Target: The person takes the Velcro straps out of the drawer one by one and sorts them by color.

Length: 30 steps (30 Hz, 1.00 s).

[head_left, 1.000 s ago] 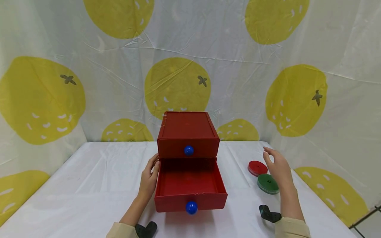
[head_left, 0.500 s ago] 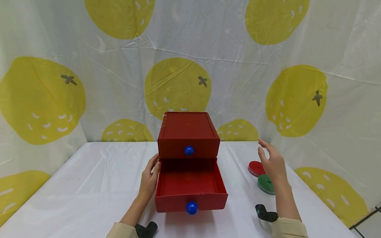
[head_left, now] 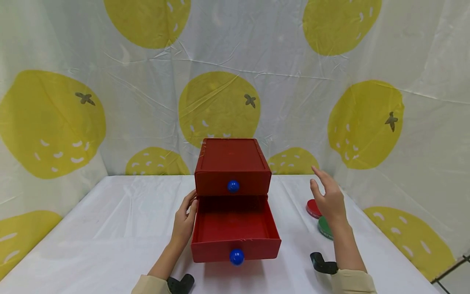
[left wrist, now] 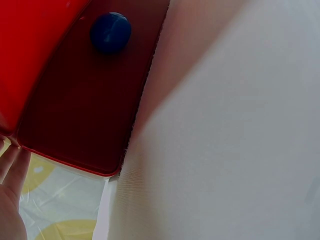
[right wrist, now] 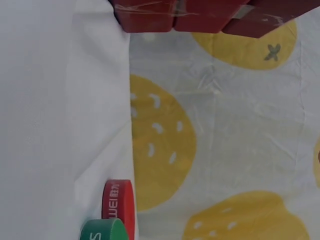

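Against a smooth, boxy red plastic drawer unit (head_left: 231, 156) rests the left hand (head_left: 184, 219), grip loosely apart. The right hand (head_left: 330, 201) hovers, fingers parted.

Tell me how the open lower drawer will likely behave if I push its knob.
The drawer should stay stiff: its front panel looks like rigid plastic. It is probably light to push, since it looks bare inside. Its blue knob appears smooth and shiny, so might be slippery.

Red drwrs (head_left: 213, 185), blue knobs (head_left: 236, 257), red disc (head_left: 312, 208), grn disc (head_left: 324, 228), yel-fruit bkdrp (head_left: 220, 45).
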{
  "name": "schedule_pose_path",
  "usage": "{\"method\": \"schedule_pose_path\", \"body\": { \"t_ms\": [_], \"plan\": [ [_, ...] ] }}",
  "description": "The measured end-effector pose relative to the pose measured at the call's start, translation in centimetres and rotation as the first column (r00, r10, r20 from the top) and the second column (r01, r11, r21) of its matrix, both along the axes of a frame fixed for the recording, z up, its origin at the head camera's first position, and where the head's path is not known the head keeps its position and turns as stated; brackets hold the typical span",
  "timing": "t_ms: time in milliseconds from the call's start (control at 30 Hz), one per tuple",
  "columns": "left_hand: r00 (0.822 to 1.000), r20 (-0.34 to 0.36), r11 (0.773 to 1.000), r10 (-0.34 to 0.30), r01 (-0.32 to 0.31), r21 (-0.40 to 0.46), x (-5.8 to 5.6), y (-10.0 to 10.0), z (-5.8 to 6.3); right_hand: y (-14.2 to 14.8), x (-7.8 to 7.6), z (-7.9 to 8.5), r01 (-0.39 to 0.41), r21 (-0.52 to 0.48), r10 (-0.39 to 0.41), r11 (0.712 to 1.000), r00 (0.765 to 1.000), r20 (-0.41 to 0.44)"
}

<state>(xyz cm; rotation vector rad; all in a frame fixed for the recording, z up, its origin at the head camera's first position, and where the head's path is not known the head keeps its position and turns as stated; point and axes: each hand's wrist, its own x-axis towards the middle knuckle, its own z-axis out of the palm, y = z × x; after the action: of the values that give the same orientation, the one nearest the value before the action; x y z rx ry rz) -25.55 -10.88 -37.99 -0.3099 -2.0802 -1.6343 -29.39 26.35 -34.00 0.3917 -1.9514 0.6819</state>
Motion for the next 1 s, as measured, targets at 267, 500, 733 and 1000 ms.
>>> {"method": "schedule_pose_path", "body": {
  "t_ms": [267, 500, 733, 1000],
  "plan": [
    [1.000, 0.011, 1.000, 0.005, -0.005, -0.002, -0.1, 0.0, -0.1, -1.0, -0.1, 0.4, -0.071, 0.058, 0.078, 0.996, 0.988, -0.131],
    [1.000, 0.007, 1.000, 0.002, -0.002, 0.000, -0.1, 0.0, -0.2, -2.1, -0.3, 0.9, -0.163, 0.115, 0.189, 0.980, 0.945, -0.267],
    [1.000, -0.001, 1.000, -0.008, 0.008, 0.002, -0.1, 0.0, -0.3, -2.9, -0.3, 1.2, -0.201, 0.148, 0.239, 0.968, 0.916, -0.324],
    [1.000, -0.002, 1.000, -0.012, 0.012, 0.005, -0.1, 0.0, -0.2, -4.1, 0.1, 1.5, -0.220, 0.217, 0.279, 0.951, 0.914, -0.296]
  ]
}}
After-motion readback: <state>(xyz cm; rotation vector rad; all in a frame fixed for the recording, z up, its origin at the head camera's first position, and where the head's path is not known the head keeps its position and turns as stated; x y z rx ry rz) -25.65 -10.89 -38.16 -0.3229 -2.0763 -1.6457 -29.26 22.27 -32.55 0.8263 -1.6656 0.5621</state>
